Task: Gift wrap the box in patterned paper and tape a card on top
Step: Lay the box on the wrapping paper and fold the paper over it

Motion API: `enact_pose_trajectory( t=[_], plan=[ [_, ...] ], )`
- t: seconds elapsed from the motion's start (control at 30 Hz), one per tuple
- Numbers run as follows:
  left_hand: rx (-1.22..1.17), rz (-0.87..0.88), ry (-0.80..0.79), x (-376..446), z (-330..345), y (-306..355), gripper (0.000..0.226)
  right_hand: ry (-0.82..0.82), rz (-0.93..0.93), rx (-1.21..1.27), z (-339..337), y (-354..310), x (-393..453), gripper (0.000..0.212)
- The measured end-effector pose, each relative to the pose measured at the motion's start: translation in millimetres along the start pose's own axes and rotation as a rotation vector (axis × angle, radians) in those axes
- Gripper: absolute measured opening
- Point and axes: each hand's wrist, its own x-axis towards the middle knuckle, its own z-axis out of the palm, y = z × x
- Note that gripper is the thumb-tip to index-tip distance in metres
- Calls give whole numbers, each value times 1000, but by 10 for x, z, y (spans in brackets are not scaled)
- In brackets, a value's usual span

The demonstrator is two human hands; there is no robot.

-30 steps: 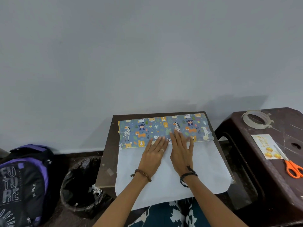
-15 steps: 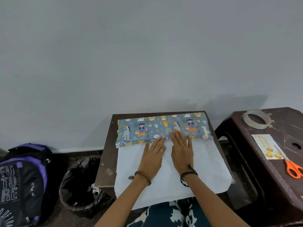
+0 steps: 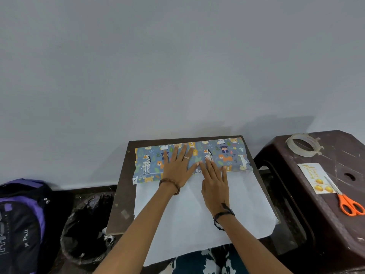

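Pressing flat on the patterned paper (image 3: 192, 159), my left hand (image 3: 178, 166) lies with fingers straight and spread over the animal print folded across the far part of the small brown table (image 3: 120, 194). My right hand (image 3: 214, 182) rests beside it, fingers straight, tips on the fold's near edge, palm on the white underside of the sheet. The box is hidden under the paper. On the stool (image 3: 339, 224) to the right lie the card (image 3: 316, 177), orange scissors (image 3: 348, 203) and a tape roll (image 3: 303, 144).
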Motion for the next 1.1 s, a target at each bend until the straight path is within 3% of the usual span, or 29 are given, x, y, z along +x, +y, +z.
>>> enact_pose_trajectory(
  t=[0.07, 0.17, 0.23, 0.4, 0.7, 0.9, 1.1],
  plan=[
    [50, 1, -56, 6, -8, -13, 101, -10, 13, -8, -1, -3, 2, 72],
    [41, 48, -182, 45, -111, -54, 71, -29, 28, -10, -1, -22, -4, 73],
    [8, 94, -247, 54, -157, -101, 72, -43, 26, -10, 14, -31, -9, 76],
    [105, 133, -230, 96, -108, -117, 71, -19, 23, 13, 77, -31, -3, 86],
    [265, 108, -160, 88, -22, -47, 72, 77, -16, -9, 141, 2, -7, 83],
    [224, 68, -250, 117, -188, 44, 69, 46, 9, -37, 104, 0, -2, 73],
    [111, 19, -301, 197, -276, 95, 72, 5, 18, 32, 49, 95, 19, 83]
  ],
)
